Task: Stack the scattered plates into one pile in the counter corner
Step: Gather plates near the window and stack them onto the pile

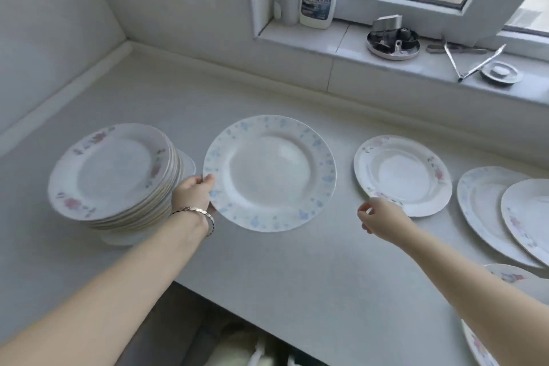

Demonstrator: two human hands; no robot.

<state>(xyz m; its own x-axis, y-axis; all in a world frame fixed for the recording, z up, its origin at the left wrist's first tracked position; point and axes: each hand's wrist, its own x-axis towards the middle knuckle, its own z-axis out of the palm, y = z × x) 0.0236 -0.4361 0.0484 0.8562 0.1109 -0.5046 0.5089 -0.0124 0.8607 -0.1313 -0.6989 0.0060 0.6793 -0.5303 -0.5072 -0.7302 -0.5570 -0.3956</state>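
Head view: round glossy blue-speckled plate (pixel 269 173)

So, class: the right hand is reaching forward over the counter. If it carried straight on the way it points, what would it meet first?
Most likely the near rim of the pink-flowered plate: the right hand hovers just before it, fingers loosely pinched. Height above the rim is unclear.

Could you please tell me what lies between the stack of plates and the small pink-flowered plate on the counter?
In the head view, the blue-speckled plate sits between the stack of plates and the pink-flowered plate, gripped at its rim by the left hand.
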